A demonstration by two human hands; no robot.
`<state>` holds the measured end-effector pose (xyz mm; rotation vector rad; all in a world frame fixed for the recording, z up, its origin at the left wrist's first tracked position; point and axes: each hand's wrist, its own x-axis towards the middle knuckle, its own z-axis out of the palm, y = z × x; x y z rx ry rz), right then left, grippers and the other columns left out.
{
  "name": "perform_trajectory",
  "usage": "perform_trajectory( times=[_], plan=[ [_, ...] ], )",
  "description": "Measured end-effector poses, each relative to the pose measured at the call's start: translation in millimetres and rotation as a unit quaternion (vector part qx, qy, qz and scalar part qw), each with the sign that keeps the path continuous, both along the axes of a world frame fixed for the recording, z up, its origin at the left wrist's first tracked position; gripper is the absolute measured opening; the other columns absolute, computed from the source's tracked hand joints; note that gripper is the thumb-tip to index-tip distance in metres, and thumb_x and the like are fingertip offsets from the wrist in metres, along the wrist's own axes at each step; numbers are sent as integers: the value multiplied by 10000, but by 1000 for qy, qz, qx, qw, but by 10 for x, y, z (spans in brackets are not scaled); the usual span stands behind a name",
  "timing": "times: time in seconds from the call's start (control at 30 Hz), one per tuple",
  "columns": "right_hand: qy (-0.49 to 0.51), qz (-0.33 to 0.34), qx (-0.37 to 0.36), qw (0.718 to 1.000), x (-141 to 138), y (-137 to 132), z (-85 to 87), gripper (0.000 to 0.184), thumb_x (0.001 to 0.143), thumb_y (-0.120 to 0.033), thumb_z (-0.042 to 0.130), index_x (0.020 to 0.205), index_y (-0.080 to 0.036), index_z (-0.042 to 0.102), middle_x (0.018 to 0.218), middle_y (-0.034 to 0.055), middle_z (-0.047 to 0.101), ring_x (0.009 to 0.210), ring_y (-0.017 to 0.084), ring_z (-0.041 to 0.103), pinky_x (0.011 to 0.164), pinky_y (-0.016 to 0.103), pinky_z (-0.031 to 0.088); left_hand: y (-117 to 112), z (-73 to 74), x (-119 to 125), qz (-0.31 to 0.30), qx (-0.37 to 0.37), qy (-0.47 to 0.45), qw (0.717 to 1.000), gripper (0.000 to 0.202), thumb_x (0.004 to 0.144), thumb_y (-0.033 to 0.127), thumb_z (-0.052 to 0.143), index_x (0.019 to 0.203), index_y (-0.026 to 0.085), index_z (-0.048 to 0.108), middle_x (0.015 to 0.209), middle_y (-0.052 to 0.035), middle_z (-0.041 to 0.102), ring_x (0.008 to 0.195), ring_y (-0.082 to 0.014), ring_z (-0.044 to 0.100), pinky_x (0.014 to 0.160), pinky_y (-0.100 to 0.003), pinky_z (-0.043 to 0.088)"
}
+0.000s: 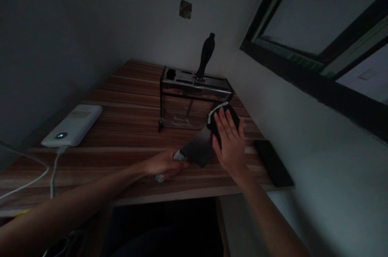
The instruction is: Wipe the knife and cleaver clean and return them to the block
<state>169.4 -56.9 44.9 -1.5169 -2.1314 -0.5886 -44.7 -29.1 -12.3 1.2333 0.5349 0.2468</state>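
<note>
My left hand (pixel 165 164) is closed around the handle of a broad cleaver (pixel 198 150), whose blade points up and to the right above the wooden table (pixel 127 135). My right hand (pixel 230 140) presses a dark cloth with a white edge (pixel 222 113) flat against the upper part of the blade, fingers together over the cloth. Just behind stands a clear knife block with a metal top (pixel 190 99), one black-handled knife (pixel 206 53) upright in its slots.
A white power bank (pixel 74 124) with a lit indicator lies at the left, its white cable (pixel 53 172) trailing to the front edge. A black phone (pixel 273 162) lies at the table's right edge by the wall. A dark-framed window (pixel 318 83) is upper right.
</note>
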Motion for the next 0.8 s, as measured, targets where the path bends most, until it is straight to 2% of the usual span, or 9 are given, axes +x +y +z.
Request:
perform_trajectory(
  times=[0.17,0.3,0.43,0.6,0.8],
  plan=[
    [2,34,-33,999,-175,-117,-108,575,905,-238,356,1441,-181,155,1479,44,261,1379,196,172,1123,486,91,2,-6,-3,14,-19,-1,1000,292,756,389,605,690,188,404,352,119,391,260,-35,284,266,-130,211],
    [-2,61,-53,997,-306,-198,-183,564,891,-241,367,1428,-164,208,1477,36,267,1379,188,173,1129,479,72,2,-27,3,26,-7,-1,1000,270,752,391,598,724,174,439,346,115,401,256,-32,281,267,-126,216],
    [-14,94,-84,992,-429,-293,-272,556,881,-245,373,1417,-172,247,1478,25,261,1381,174,161,1134,466,61,4,-68,3,49,12,-4,999,276,726,361,588,604,164,438,331,91,402,252,-28,292,268,-133,234],
    [-23,149,-106,983,-579,-410,-400,584,873,-299,401,1419,-165,243,1465,36,291,1382,171,158,1137,447,23,0,-104,-26,79,46,19,996,217,630,213,556,468,165,419,308,66,395,262,-34,322,266,-131,221],
    [-23,151,-100,983,-613,-426,-437,584,880,-309,389,1420,-149,232,1477,30,261,1386,161,136,1137,437,3,-19,-81,-32,81,60,37,994,150,615,141,481,469,159,452,308,60,391,269,-35,328,279,-133,213]
  ],
)
